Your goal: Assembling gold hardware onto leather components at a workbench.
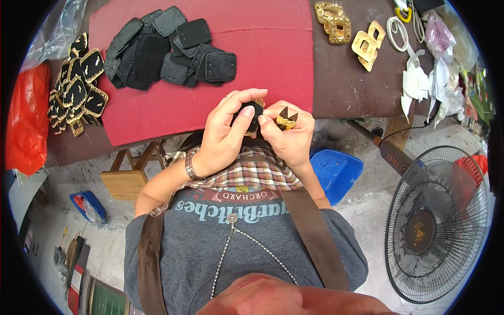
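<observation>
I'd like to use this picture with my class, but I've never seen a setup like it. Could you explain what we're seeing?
There is no machine: a person uses two bare hands. The single picture comes from a fisheye camera worn on their head, looking down, so edges bend near its rim.

The left hand holds a small black piece with gold-coloured edging; the right hand has its fingertips at it. A gold-coloured object, its kind unclear, shows at the right hand.

On the table, a red mat bears heaped black pads. Black-and-gold pieces lie to the left, gold-coloured frames to the right.
</observation>
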A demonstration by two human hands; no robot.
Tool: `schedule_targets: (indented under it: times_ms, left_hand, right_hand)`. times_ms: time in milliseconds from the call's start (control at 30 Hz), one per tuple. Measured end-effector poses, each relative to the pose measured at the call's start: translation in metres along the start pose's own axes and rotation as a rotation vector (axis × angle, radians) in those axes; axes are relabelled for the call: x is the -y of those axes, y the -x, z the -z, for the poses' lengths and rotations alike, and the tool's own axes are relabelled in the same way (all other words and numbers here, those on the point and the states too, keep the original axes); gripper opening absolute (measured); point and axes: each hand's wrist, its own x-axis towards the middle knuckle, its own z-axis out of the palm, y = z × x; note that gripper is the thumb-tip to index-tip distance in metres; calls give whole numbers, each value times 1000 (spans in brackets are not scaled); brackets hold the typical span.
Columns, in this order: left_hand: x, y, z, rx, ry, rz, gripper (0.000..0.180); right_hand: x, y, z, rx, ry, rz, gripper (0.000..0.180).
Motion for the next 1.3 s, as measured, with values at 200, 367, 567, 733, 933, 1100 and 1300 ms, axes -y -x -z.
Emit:
schedule_targets:
  times_ms: [200,367,567,733,933,1100,1300]
  left_hand:
    - [7,-7,3,-43,-385,-342,26]
    - [-5,-2,-2,-55,-189,-108,24]
    - [0,-2,-3,-85,-405,-279,24]
    - [8,1,-2,-117,-473,-414,23]
    - [9,1,-1,-145,-529,-432,22]
    - [4,0,4,-56,-412,-309,28]
    - [-1,-3,13,157,-357,-191,39]
  right_hand:
    - [-2,2,-1,-17,59,24,3]
    - [-11,-1,9,101,124,129,3]
    - [-10,-1,8,135,123,154,5]
    - [-7,6,2,59,-32,-107,6]
    - [-6,5,-2,27,-80,-208,3]
    - [-10,2,-3,4,-141,-189,2]
    - [-2,1,5,52,-227,-263,6]
